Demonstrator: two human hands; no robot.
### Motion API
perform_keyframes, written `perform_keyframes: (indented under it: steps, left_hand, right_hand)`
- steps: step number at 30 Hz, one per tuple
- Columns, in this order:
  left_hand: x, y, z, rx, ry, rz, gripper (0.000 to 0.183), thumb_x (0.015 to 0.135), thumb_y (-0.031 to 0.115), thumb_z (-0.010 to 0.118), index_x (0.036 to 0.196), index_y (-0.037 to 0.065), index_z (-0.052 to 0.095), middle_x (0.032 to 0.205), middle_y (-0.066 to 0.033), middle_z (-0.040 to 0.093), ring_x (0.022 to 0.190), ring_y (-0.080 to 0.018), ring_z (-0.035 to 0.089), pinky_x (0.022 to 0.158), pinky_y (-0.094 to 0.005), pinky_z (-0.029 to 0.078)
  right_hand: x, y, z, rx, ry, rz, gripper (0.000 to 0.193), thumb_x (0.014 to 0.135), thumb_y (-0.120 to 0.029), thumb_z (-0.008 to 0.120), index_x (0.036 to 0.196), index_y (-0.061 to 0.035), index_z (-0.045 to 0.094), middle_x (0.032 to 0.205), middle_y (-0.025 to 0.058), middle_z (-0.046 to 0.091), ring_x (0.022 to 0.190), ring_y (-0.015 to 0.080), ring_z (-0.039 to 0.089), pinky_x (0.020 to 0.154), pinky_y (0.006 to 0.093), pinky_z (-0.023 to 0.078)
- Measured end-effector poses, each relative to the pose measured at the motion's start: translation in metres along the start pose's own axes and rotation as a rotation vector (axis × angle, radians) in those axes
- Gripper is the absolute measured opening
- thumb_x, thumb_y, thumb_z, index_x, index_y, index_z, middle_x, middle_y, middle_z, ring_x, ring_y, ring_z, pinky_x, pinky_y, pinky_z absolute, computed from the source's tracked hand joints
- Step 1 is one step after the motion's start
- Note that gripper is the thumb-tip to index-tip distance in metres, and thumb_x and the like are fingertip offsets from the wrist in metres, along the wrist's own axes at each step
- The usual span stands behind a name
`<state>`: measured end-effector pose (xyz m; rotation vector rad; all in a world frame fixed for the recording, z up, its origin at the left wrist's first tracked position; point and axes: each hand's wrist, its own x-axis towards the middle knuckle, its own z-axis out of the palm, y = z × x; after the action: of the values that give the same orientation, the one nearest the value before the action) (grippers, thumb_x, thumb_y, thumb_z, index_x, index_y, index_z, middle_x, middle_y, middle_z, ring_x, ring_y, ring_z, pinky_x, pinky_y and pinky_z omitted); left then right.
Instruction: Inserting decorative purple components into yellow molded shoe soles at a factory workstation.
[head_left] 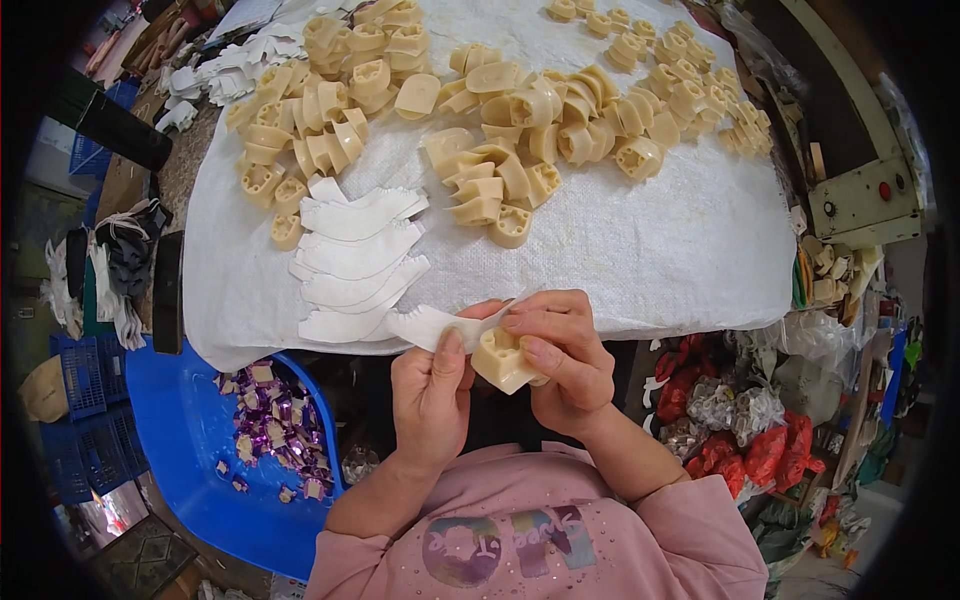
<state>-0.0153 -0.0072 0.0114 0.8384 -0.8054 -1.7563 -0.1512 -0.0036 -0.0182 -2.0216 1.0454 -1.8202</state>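
My left hand (430, 395) pinches a curved white strip (425, 326) between thumb and fingers. My right hand (566, 365) grips a cream plastic shoe heel (506, 362) with a hollow end facing up, and its fingers also press the far end of the strip. The strip runs behind the heel, touching or very close to it. Both hands are near the front edge of the table, above my lap. Just beyond my left hand, several more white strips (355, 250) with notched ends lie in an overlapping row. Loose cream heels (510, 226) lie further off in heaps.
A white woven sheet (640, 250) covers the table. Down at the left, a blue basin (185, 430) holds purple shiny pieces (275, 420). Red and clear plastic bags (765, 450) crowd the right side. A metal control box (865, 200) stands at the right edge.
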Motion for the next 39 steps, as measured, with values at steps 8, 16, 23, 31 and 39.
perform_keyframes:
  steps: [8, 16, 23, 31, 39]
  left_hand:
    - [-0.004, -0.004, -0.005, 0.108, -0.067, 0.004, 0.044, 0.100, 0.022, 0.035, 0.123, -0.014, 0.046, 0.109, -0.0141, 0.057, 0.091, -0.0116, 0.053, 0.078, -0.0251, 0.042]
    - [-0.008, -0.003, 0.000, 0.259, -0.070, 0.078, 0.047, 0.101, 0.024, 0.032, 0.123, -0.016, 0.042, 0.132, -0.0243, 0.044, 0.116, -0.0236, 0.051, 0.097, -0.0345, 0.042]
    - [-0.003, 0.004, -0.014, 0.528, -0.035, 0.189, 0.039, 0.099, 0.018, 0.038, 0.119, -0.015, 0.046, 0.120, -0.0211, 0.053, 0.106, -0.0223, 0.056, 0.091, -0.0316, 0.044]
    - [-0.002, 0.010, -0.013, 0.773, 0.104, 0.345, 0.018, 0.092, 0.007, 0.053, 0.095, -0.008, 0.063, 0.076, -0.0013, 0.058, 0.065, -0.0061, 0.045, 0.058, -0.0199, 0.036]
    - [0.005, -0.006, -0.016, 1.041, 0.012, 0.673, 0.013, 0.085, 0.000, 0.057, 0.095, -0.007, 0.063, 0.079, -0.0157, 0.060, 0.066, -0.0256, 0.056, 0.061, -0.0318, 0.046]
  right_hand:
    - [0.000, -0.001, -0.003, -0.043, 0.008, 0.022, 0.050, 0.064, 0.013, 0.063, 0.110, -0.0064, 0.057, 0.103, 0.0127, 0.060, 0.088, 0.0301, 0.056, 0.072, 0.0363, 0.048]
    - [0.007, 0.005, -0.003, -0.203, 0.011, -0.051, 0.048, 0.069, 0.006, 0.063, 0.113, -0.0109, 0.053, 0.101, 0.0092, 0.061, 0.080, 0.0246, 0.050, 0.067, 0.0358, 0.041]
    - [0.008, 0.006, -0.005, -0.264, -0.011, -0.066, 0.041, 0.063, -0.004, 0.067, 0.102, -0.0126, 0.059, 0.095, 0.0020, 0.062, 0.076, 0.0211, 0.044, 0.071, 0.0382, 0.029]
    - [0.027, -0.020, -0.015, -0.610, -0.338, 0.044, 0.025, 0.060, -0.011, 0.065, 0.084, -0.0134, 0.058, 0.077, -0.0011, 0.049, 0.077, 0.0195, 0.047, 0.073, 0.0430, 0.024]
    - [0.019, -0.017, -0.015, -0.581, -0.482, 0.029, 0.026, 0.056, -0.008, 0.064, 0.081, -0.0096, 0.056, 0.076, 0.0024, 0.049, 0.074, 0.0222, 0.046, 0.071, 0.0422, 0.025]
